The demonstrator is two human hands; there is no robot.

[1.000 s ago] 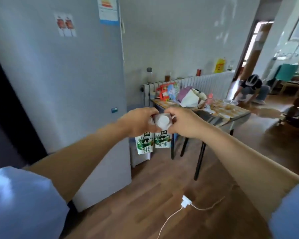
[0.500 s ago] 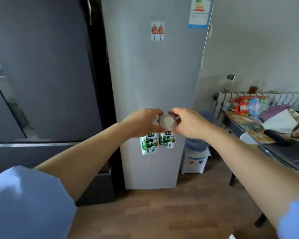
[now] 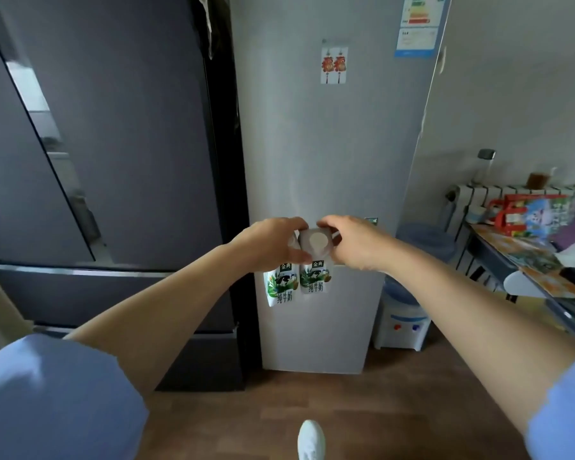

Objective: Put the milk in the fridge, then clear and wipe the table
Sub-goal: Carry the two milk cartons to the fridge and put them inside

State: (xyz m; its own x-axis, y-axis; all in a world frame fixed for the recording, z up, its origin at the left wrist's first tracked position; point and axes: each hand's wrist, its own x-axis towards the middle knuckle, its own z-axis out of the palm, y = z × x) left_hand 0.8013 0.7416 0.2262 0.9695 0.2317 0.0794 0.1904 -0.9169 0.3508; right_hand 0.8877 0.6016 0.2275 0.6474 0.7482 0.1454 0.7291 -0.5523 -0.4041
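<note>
At six o'clock, nearest the camera, a white shoe (image 3: pixel 311 439) rests on the wooden floor (image 3: pixel 362 423), its heel cut off by the frame edge. Blue sleeves (image 3: pixel 47 396) fill the lower corners, both cropped. Both bare forearms reach forward and meet just above centre. The left hand (image 3: pixel 273 242) has its grip closed round the top of the left milk carton (image 3: pixel 279 287); the right hand (image 3: pixel 354 242) has its grip closed round the top of the right milk carton (image 3: pixel 315 277), whose top panel with a pale round seal faces the camera. The two cartons hang side by side, touching, their upper parts hidden by fingers.

Directly behind the cartons, at twelve o'clock, stands the pale grey fridge (image 3: pixel 332 144), its door closed, with a red-charm sticker (image 3: pixel 334 65) and an energy label (image 3: pixel 416 26) cut off at the top. At nine o'clock a dark second fridge (image 3: pixel 113 144) stands just beside it. At four o'clock a small water dispenser (image 3: pixel 405 323) sits on the floor beside the grey fridge, its blue bottle partly hidden by the right arm. At three o'clock the tabletop (image 3: pixel 518 257) runs out of frame, carrying a colourful box (image 3: pixel 531 210) and other blurred items too indistinct to name, with a white radiator (image 3: pixel 478 194) behind.
</note>
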